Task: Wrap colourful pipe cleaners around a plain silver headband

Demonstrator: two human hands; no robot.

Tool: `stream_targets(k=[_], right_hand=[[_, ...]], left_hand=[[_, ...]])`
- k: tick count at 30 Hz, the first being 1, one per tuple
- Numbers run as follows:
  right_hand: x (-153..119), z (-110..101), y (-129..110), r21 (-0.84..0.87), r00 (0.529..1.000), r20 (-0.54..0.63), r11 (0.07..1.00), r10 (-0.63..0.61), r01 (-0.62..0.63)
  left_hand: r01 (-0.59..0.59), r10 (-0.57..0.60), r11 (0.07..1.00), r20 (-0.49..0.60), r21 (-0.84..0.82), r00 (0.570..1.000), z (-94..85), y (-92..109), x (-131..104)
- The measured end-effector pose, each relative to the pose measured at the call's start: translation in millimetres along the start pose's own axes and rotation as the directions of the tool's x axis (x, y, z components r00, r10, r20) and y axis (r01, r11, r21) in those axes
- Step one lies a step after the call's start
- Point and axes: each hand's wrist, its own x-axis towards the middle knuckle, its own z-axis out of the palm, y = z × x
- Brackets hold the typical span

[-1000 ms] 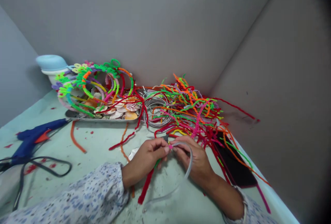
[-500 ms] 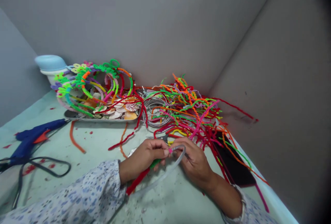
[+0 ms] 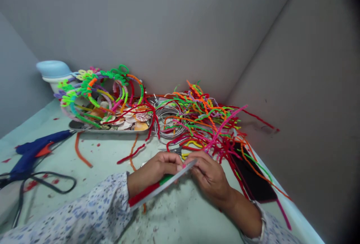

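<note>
My left hand (image 3: 160, 169) is closed around a headband (image 3: 165, 186) whose far part is bare and greyish-white. Red and green pipe cleaner wraps (image 3: 144, 194) cover its near side, by my left fingers. At my left fingertips a bit of pink shows on the band. My right hand (image 3: 212, 178) is closed just beside it, fingers pinched on a pink pipe cleaner (image 3: 225, 127) that sticks up to the right; the fingers hide the pinch itself. Scissors (image 3: 180, 150) with red and yellow handles lie just behind my hands.
A metal tray (image 3: 123, 131) of seashells (image 3: 125, 125) has several finished headbands (image 3: 92, 90) on it. Beside it are wire coils (image 3: 170, 124), a pile of pipe cleaners (image 3: 202, 105) and a dark phone (image 3: 254, 180). A blue glue gun (image 3: 36, 148) with its cord lies left.
The headband has turned, so its bare part now appears as a straight strip in front of my left hand. The pink pipe cleaner's free end has swung farther up and right.
</note>
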Motion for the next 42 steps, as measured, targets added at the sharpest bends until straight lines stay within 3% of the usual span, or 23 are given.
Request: stream_targets(k=[4,7,9,12,15,20,23,34,42], right_hand=[[1.1,2.3,-1.2,0.067,0.983,-0.118,0.989,0.137,-0.13],[0.4,5.0,-0.4,0.243,0.924,-0.173,0.924,0.341,-0.296],[0.3,6.4,1.4,0.434,0.868,-0.041,0.792,0.494,-0.43],[1.8,6.5,4.8,0.635,0.798,0.183,0.551,0.574,-0.542],[4.0,3.9,6.5,0.717,0.78,0.22,0.445,0.585,-0.536],[4.9,0.5,3.8,0.602,0.787,0.327,0.526,0.524,-0.6],[5.5,0.9,1.7,0.558,0.793,0.331,0.573,0.511,-0.601],[9.0,3.7,-1.2,0.496,0.751,0.307,0.575,0.584,-0.65],[7.8,4.6,-1.9,0.49,0.764,0.294,0.596,0.574,-0.636]], left_hand=[[-0.164,0.17,0.985,-0.126,0.058,0.977,7.1,-6.4,2.6],[-0.221,0.275,0.948,-0.234,0.23,0.933,8.0,-9.6,3.2],[-0.249,0.353,0.903,-0.274,0.349,0.895,6.5,-9.6,2.3],[-0.272,0.435,0.839,-0.28,0.472,0.856,4.8,-7.5,-0.3],[-0.284,0.48,0.782,-0.244,0.555,0.843,5.8,-5.9,-2.4],[-0.288,0.51,0.717,-0.195,0.635,0.838,7.7,-7.5,-3.1],[-0.293,0.527,0.687,-0.178,0.665,0.831,7.7,-8.8,-3.3],[-0.229,0.483,0.697,-0.208,0.68,0.851,10.6,-6.3,-6.4],[-0.195,0.448,0.712,-0.222,0.675,0.866,11.7,-6.1,-7.4]])
